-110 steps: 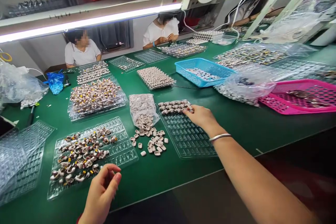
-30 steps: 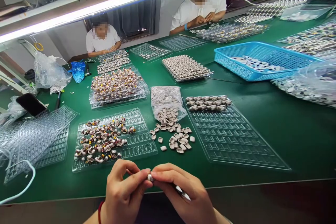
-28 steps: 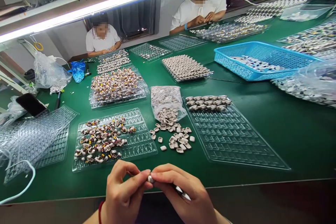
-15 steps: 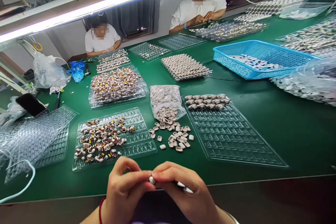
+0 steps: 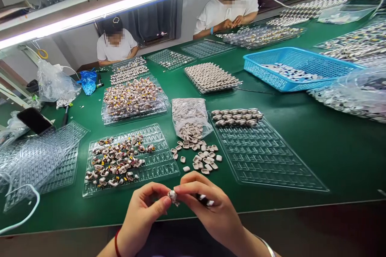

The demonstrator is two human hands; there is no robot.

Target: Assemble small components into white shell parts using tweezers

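Near the table's front edge, my left hand (image 5: 146,208) and my right hand (image 5: 211,204) come together fingertip to fingertip. Both pinch a small whitish earbud-like part (image 5: 173,196), its lower end showing between the fingers. Curled fingers of my right hand also hold a dark, white-tipped object (image 5: 205,199), mostly hidden. Beyond my left hand lies a clear tray (image 5: 164,154) with several wired earbud-like pieces (image 5: 116,158). Small beige shells (image 5: 205,160) are scattered before an open plastic bag (image 5: 189,110). Right of them, a clear slotted tray (image 5: 271,160) has rows of finished-looking pieces (image 5: 237,116) at its far end.
A stack of filled trays (image 5: 132,98) stands behind the left tray. Farther back are a tray of beige pieces (image 5: 211,77) and a blue basket (image 5: 271,74). Left lie clear trays (image 5: 48,160) and a phone (image 5: 33,120). Two people (image 5: 116,42) sit opposite.
Earlier my right hand was at the slotted tray and my left hand was apart. Both hands now meet on the small part, which has turned and shows more between the fingertips.
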